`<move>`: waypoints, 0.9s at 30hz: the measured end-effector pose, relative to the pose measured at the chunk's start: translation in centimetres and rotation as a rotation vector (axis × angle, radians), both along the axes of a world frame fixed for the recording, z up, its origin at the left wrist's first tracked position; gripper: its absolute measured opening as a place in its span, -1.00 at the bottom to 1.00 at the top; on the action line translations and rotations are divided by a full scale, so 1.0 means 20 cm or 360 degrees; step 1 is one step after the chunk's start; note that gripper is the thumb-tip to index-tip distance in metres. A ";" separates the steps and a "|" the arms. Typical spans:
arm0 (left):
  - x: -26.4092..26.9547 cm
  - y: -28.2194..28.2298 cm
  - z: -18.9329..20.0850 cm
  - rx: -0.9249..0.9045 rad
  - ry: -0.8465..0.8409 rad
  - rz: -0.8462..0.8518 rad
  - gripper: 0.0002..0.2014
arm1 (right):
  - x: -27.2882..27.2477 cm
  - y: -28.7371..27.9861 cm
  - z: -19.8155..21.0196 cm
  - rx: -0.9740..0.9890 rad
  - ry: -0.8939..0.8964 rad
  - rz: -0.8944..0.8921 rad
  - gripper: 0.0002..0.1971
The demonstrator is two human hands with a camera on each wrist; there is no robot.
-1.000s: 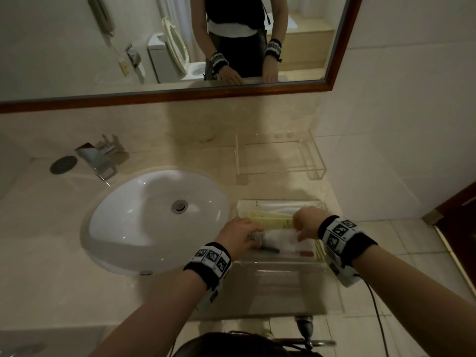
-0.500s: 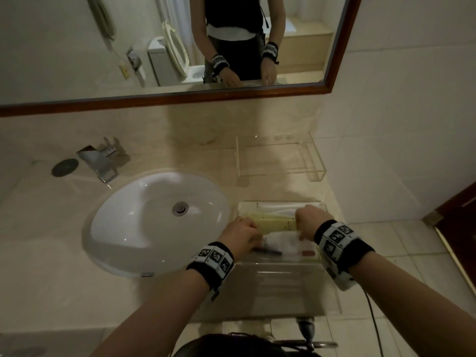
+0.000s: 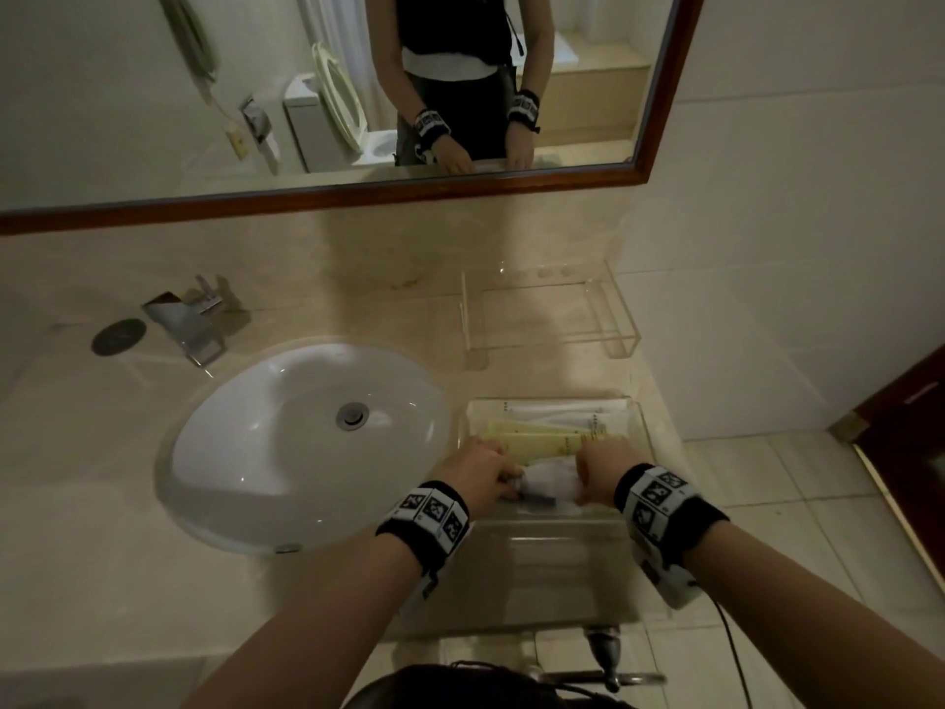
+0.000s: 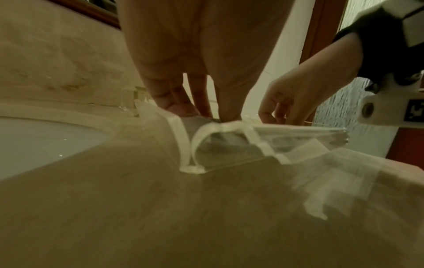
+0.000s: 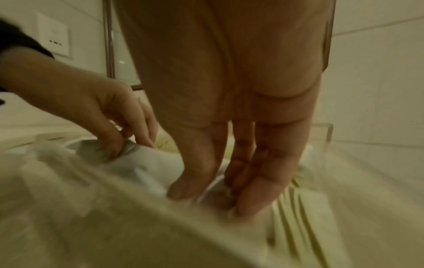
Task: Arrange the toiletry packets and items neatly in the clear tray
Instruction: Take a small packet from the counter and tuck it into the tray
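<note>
A clear tray [image 3: 635, 423] sits on the counter right of the sink. A white packet [image 3: 562, 409] lies at its back, with yellow packets [image 3: 537, 443] in front of that. Both hands reach into the tray's near half. My left hand [image 3: 511, 478] pinches the left end of a crumpled white packet [image 3: 551, 484], and my right hand [image 3: 583, 473] pinches its right end. In the right wrist view my right hand [image 5: 213, 195] has thumb and fingers closed on the white packet [image 5: 146, 163], while my left hand [image 5: 128, 145] pinches its other end. The tray's wall [image 4: 181, 145] shows below my left hand [image 4: 213, 112].
A white sink basin [image 3: 307, 442] lies left of the tray, with a metal faucet [image 3: 189, 324] behind it. A second clear rack [image 3: 547, 319] stands at the back against the wall under the mirror [image 3: 307, 94]. The counter's front edge is just below the tray.
Both hands have drawn nearer the tray's front and closer together. The white packet, flat before, is now bunched up between them and hides the dark and red items seen earlier.
</note>
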State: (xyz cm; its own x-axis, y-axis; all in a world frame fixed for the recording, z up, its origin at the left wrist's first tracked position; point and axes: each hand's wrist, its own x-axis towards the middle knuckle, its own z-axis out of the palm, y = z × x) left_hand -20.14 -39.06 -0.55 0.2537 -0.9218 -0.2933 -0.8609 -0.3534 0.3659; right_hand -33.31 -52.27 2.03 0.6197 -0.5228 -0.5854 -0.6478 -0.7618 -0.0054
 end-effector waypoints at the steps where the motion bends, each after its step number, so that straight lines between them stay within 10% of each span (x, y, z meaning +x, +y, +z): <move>1: 0.00 0.00 0.00 0.0021 0.0030 0.0011 -0.68 | 0.00 -0.01 0.00 0.0031 0.0013 -0.0020 -0.61; 6: 0.06 0.00 0.02 -0.0161 0.0014 0.0200 -0.51 | -0.01 -0.09 0.05 0.0089 -0.0276 -0.0242 -0.69; 10: 0.07 -0.01 0.06 -0.0195 -0.0192 0.0128 -0.35 | -0.01 -0.13 0.05 -0.0034 -0.0570 -0.0238 -0.35; 16: 0.06 -0.06 0.02 0.0126 -0.0226 -0.0064 -0.26 | -0.04 -0.09 -0.08 -0.0039 -0.0247 0.0087 0.01; 27: 0.07 -0.05 0.00 0.0228 -0.0160 -0.0079 -0.42 | -0.10 -0.06 -0.15 0.0027 -0.0251 0.0083 -0.22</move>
